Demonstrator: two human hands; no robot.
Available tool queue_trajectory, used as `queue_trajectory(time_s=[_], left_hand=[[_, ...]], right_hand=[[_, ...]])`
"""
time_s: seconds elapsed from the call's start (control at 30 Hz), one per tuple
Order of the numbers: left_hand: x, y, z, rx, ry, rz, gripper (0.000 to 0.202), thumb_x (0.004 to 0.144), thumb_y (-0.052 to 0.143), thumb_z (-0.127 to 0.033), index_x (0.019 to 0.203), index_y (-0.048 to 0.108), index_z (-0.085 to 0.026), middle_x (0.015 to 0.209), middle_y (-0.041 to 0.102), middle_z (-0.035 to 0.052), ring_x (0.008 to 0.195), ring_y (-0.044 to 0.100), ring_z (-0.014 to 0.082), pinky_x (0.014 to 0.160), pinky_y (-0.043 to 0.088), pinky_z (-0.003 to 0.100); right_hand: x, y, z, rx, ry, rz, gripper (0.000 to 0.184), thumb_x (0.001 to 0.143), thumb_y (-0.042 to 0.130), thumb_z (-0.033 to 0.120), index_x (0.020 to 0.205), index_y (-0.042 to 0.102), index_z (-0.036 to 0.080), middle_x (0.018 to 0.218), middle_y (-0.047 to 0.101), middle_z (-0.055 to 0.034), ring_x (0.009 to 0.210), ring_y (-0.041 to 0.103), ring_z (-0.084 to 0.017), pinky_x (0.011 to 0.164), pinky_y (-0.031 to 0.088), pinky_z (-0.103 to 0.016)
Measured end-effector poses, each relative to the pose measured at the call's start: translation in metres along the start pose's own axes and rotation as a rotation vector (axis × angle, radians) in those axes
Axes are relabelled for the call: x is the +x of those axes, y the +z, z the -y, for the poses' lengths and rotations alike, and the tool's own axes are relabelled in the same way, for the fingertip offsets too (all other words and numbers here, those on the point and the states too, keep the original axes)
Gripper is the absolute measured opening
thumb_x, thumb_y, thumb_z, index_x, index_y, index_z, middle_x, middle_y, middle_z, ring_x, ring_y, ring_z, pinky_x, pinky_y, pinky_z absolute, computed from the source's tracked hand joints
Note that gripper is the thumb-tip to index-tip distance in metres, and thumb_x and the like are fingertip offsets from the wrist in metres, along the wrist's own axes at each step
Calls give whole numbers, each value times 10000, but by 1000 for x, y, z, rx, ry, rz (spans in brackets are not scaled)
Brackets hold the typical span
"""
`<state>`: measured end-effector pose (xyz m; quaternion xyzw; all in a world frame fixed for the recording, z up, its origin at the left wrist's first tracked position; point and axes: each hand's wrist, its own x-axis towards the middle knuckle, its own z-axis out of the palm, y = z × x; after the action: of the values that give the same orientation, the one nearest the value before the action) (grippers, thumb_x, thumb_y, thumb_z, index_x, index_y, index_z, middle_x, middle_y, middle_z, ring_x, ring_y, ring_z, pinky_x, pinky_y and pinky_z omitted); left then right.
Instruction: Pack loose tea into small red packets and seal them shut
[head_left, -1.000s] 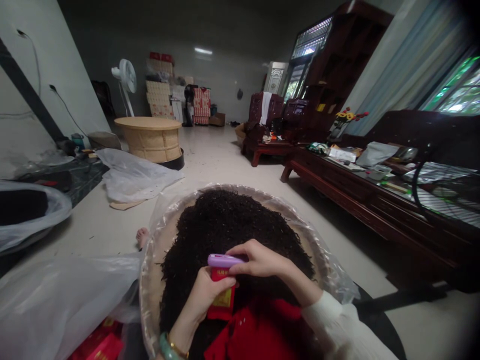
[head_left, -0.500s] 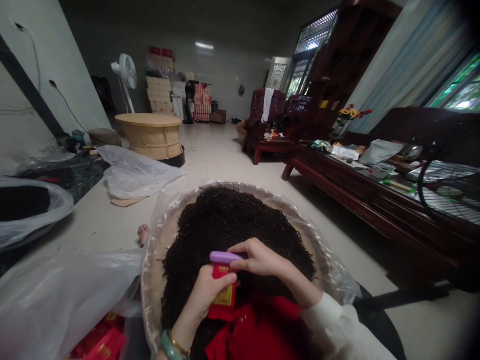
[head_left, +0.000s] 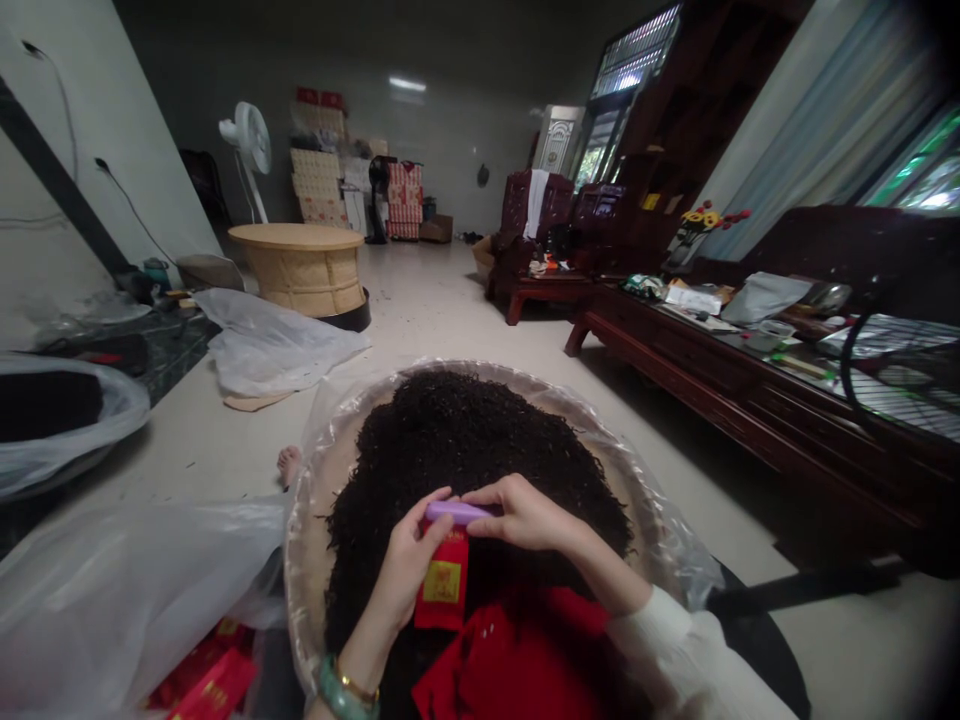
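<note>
Both ends of a slim purple plastic bar [head_left: 456, 513] are pinched, L hand [head_left: 403, 558] on one, R hand [head_left: 517, 514] on other; bar's across top of small gold-labelled red packet [head_left: 442, 582], over heap of dark dried leaves [head_left: 480, 430] in round plastic-lined basket [head_left: 309, 520]

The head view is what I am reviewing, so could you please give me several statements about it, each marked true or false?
1. The left hand and the right hand both hold the purple device. True.
2. The red packet with the gold label sits above the purple device. False: it extends below it.
3. The green bangle is on the right arm. False: it is on the left arm.
4. Dark leaves are heaped in a round, plastic-lined basket. True.
5. A white cloth hangs over the back of a dark wooden chair. True.
</note>
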<state>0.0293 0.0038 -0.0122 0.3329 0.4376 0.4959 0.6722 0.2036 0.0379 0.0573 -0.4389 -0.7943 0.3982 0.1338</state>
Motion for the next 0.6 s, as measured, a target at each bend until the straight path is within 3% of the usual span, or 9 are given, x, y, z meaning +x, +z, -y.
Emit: queue_trajectory(time_s=[0.2, 0.37, 0.47, 0.6], left_hand=[[1, 1, -2, -27, 43, 41, 518, 635, 752, -542, 925, 696, -117, 818, 741, 80, 654, 642, 166, 606, 483, 241], [-1, 1, -3, -35, 33, 23, 498, 645, 750, -529, 935, 695, -128, 867, 742, 85, 675, 659, 173, 616, 493, 246], [0, 0, 1, 14, -29, 43, 546, 587, 811, -456, 1003, 677, -128, 874, 742, 89, 694, 686, 198, 626, 514, 269], [2, -5, 12, 123, -106, 70, 479, 520, 861, -355, 880, 688, -92, 708, 726, 80, 622, 695, 222, 569, 519, 281]], right_hand=[[0, 2, 0, 25, 10, 12, 400, 784, 616, 346, 1141, 696, 184, 873, 740, 3, 732, 616, -204, 633, 406, -236], [1, 6, -3, 55, 26, -10, 417, 780, 629, 326, 1174, 677, 196, 1008, 738, -26, 846, 640, -243, 719, 430, -265], [1, 6, -3, 31, 20, -30, 356, 794, 619, 322, 1111, 708, 187, 901, 741, -10, 764, 617, -204, 660, 402, -240], [0, 2, -1, -1, -7, -13, 256, 797, 623, 321, 963, 736, 161, 709, 663, 30, 633, 514, -127, 572, 330, -206]])
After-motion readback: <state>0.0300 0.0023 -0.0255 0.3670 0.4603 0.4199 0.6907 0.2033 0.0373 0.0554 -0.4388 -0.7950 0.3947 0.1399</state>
